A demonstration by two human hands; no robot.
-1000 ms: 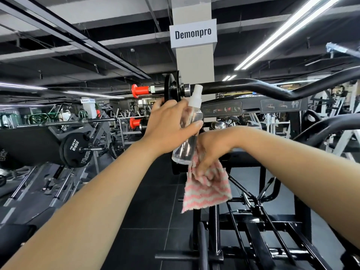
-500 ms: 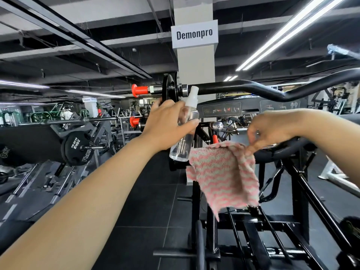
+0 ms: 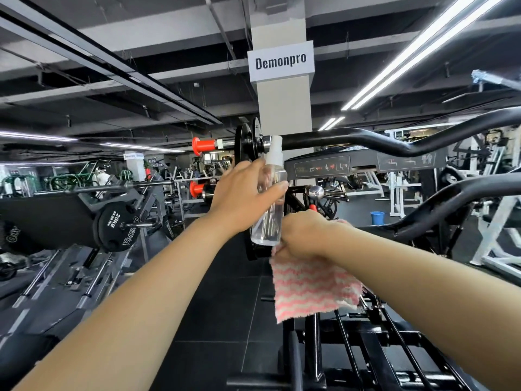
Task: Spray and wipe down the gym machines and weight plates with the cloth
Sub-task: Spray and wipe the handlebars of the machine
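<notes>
My left hand [image 3: 242, 193] grips a clear spray bottle [image 3: 267, 210] with a white nozzle, held upright in front of a black weight plate [image 3: 243, 148] on the machine's sleeve. My right hand [image 3: 306, 234] sits just below and right of the bottle, holding a pink-and-white zigzag cloth [image 3: 313, 289] that hangs down from its fingers. The black curved handle bar [image 3: 394, 145] of the machine runs to the right from the plate. The plate's lower half is hidden behind my left hand and the bottle.
An orange-capped sleeve end [image 3: 203, 145] sticks out left of the plate. A 20 kg plate [image 3: 118, 225] hangs on another machine at left. The black machine frame [image 3: 366, 348] fills the lower right. A grey pillar [image 3: 283, 105] stands behind. A blue bucket [image 3: 377, 217] sits far right.
My right hand swung out to the right with the cloth spread, then came back under the bottle, where the cloth now hangs bunched. My left hand and the bottle stayed nearly still.
</notes>
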